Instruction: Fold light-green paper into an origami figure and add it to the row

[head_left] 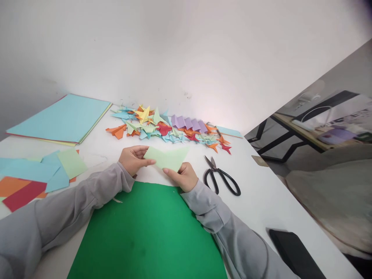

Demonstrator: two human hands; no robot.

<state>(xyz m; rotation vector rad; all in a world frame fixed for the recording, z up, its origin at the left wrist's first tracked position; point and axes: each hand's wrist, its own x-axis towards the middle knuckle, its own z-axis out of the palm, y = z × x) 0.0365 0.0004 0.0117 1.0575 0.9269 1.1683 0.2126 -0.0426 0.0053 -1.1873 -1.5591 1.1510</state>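
Note:
A pale green sheet of paper [167, 158] is held up between my two hands, just beyond the far edge of a green mat [154, 232]. My left hand [135, 159] pinches its left end, thumb in front and fingers behind. At the lower right, my right hand [183, 176] grips the same paper with its thumb on the near face. The sheet looks bent, with a dip along its top edge. Black-handled scissors [222, 176] lie to the right of my right hand, blades slightly apart.
Folded paper shapes [164, 129] in several colours lie along the wall. At the left are cut paper pieces [31, 170] and a stack of large coloured sheets [61, 118]. A dark flat object [293, 248] rests near the right edge; another table [302, 135] stands beyond.

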